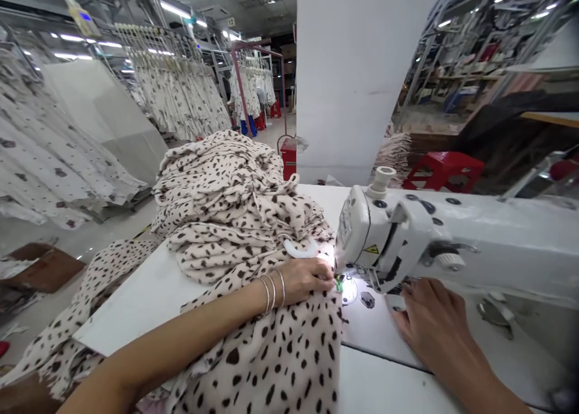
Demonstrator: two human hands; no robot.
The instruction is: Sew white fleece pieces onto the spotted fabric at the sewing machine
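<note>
A white sewing machine (420,227) stands on the white table, its lamp lighting the needle area. Spotted pinkish-white fabric (289,348) lies flat left of the needle, with its edge near the presser foot. On this fabric rests my left hand (303,281), fingers bent and pressed together on the cloth beside the needle; thin bangles circle the wrist. My right hand (429,311) is under the machine arm, right of the needle, its fingertips close together at a small part behind the machine head. What those fingertips hold, if anything, is hidden.
A large pile of the same spotted fabric (221,185) covers the table's back left, some hanging off the left edge. A white pillar (348,76) rises behind the table. Red stool (446,168) behind the machine; cardboard box (54,272) on the floor at left. Garments hang on racks.
</note>
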